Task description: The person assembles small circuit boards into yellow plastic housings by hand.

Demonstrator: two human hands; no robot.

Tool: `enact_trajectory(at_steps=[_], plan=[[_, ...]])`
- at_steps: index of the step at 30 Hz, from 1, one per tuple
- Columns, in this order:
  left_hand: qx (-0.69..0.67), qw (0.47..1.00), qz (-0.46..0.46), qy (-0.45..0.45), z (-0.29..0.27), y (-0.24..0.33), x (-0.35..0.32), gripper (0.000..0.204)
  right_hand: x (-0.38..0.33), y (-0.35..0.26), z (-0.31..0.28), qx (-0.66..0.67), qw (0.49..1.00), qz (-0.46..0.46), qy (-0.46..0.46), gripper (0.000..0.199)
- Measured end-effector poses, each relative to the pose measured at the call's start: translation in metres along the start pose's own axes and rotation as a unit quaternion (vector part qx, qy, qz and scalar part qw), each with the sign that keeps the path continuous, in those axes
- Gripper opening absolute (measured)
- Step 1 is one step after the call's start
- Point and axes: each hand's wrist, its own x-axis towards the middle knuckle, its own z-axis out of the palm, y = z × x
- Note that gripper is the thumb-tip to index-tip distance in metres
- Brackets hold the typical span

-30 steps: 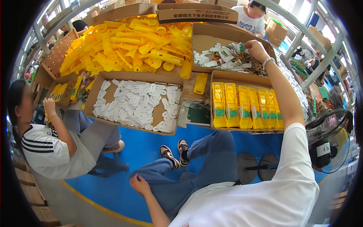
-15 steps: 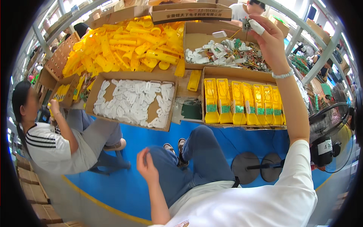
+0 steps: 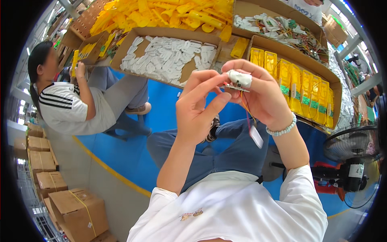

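Both hands (image 3: 229, 97), white part (image 3: 239, 78) crosswise.

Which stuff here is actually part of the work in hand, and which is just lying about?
In hand:
- left hand
- right hand
- small white part with wires
- dangling white tab

Lying about:
- box of white pieces
- yellow parts pile
- yellow packs in box
- fan
- stacked cartons
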Motion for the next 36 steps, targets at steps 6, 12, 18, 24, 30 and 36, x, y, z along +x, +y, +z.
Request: enact_trajectory(at_steps=[6,12,18,24,30,36], plan=[[-0.019,1.0,-0.013,0.012,-0.013,-0.015,-0.02,0.022,-0.001,0.028,-0.006,0.019,0.999,0.044,0.012,0.021],[-0.098,0.985,-0.087,0.116,-0.013,-0.009,-0.024,0.016,-0.007,0.042,-0.025,-0.254,0.957,-0.143,0.006,0.024],[-0.1,0.978,-0.127,0.133,-0.001,-0.007,-0.026,0.018,-0.015,0.054,-0.022,-0.226,0.96,-0.149,0.066,0.019],[-0.044,0.982,-0.118,0.14,0.002,-0.013,-0.031,0.021,-0.016,0.061,-0.022,-0.201,0.961,-0.15,0.112,0.014],[-0.022,0.983,-0.114,0.139,-0.001,-0.015,-0.029,0.02,-0.013,0.062,-0.024,-0.19,0.968,-0.119,0.11,0.014],[0.043,0.983,-0.137,0.111,0.003,-0.021,-0.03,0.023,-0.017,0.069,-0.035,-0.16,0.972,-0.116,0.13,0.012]])
